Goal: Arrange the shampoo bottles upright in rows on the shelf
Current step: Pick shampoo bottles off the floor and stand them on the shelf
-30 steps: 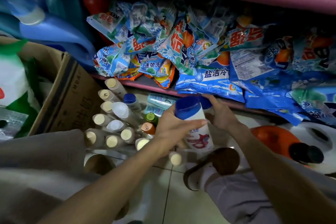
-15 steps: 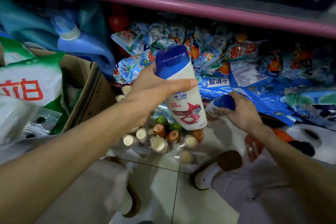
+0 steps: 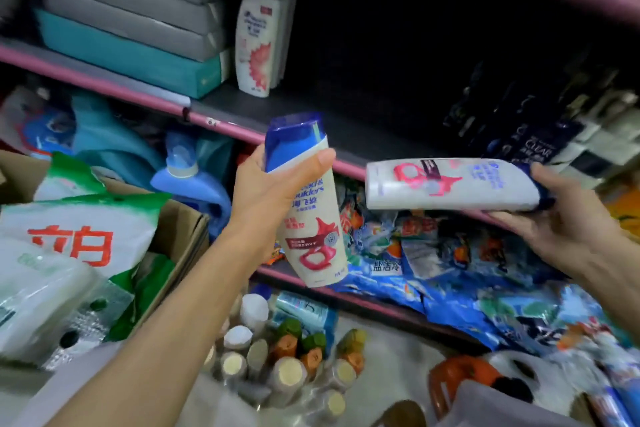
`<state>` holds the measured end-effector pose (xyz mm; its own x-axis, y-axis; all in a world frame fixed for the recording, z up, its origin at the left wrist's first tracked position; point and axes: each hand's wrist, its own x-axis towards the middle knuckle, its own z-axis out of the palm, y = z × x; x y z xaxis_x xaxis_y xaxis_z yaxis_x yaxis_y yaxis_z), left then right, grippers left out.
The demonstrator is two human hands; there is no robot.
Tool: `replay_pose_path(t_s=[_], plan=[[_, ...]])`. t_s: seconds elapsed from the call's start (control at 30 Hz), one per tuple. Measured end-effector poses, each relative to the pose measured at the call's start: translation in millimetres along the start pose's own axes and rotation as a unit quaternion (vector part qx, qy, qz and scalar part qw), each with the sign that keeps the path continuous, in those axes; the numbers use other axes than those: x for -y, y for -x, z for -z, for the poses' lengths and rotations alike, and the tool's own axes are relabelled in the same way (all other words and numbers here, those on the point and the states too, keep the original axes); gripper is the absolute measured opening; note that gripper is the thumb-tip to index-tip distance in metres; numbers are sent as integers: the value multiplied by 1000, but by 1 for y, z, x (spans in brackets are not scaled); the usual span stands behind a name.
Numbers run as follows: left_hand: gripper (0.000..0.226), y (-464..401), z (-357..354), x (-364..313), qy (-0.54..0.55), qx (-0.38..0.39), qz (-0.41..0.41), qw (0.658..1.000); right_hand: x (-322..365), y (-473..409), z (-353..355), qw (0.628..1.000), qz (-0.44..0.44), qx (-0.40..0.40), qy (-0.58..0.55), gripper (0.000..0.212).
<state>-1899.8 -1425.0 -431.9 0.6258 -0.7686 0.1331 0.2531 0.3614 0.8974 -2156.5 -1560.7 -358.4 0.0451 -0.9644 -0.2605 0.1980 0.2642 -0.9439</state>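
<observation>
**Q:** Head view: what does each hand carry?

**A:** The left hand (image 3: 273, 187) grips a white shampoo bottle (image 3: 313, 218) with a blue cap, held nearly upright, cap uppermost, base tilted slightly right. Its fingers (image 3: 320, 159) are wrapped round the neck just below the cap, thumb across the front. The right hand (image 3: 561, 218) holds a second white shampoo bottle (image 3: 450, 184) lying horizontal, base pointing left, blue cap end in the palm; its fingers are curled round that end from below, thumb on top.

**Q:** Where do the two bottles sit relative to the shelf?

**A:** Both are in the air in front of the pink front edge of the dark shelf (image 3: 346, 135), neither touching it. They are near each other but apart.

**Q:** What stands on that shelf?

**A:** Toward its left part, one upright shampoo bottle (image 3: 256, 42) with others of the kind lined up behind it, just beside a stack of flat boxes (image 3: 131, 21). At the right end, dark bottles (image 3: 530, 135), blurred.

**Q:** And below?

**A:** The lower shelf holds blue detergent bags (image 3: 433, 253). On the floor stands a cluster of small capped bottles (image 3: 277, 357). At the left, a cardboard box (image 3: 180, 236) holds green-and-white bags (image 3: 79, 239).
</observation>
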Motion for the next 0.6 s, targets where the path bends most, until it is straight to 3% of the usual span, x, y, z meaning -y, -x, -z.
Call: replay_pose_path(t_s=[0.1, 0.37, 0.43, 0.47, 0.53, 0.6], plan=[[26, -4, 9, -5, 12, -9, -6, 1000, 0, -10, -35, 996, -45, -32, -64, 21], [35, -10, 23, -7, 8, -32, 8, 999, -18, -39, -90, 993, -102, -48, -25, 32], [37, -12, 23, -6, 0, -36, 14, 999, -17, -45, -92, 990, -110, -40, 83, 38], [37, -13, 22, -6, -3, -36, 16, 999, -15, -43, -93, 976, -101, -39, 190, 37], [37, -16, 20, -3, -13, -36, 17, 999, -12, -36, -97, 899, -8, -53, 435, 38], [38, -17, 17, 0, -31, -31, 16, 999, -8, -17, -110, 829, 161, 10, 535, 43]])
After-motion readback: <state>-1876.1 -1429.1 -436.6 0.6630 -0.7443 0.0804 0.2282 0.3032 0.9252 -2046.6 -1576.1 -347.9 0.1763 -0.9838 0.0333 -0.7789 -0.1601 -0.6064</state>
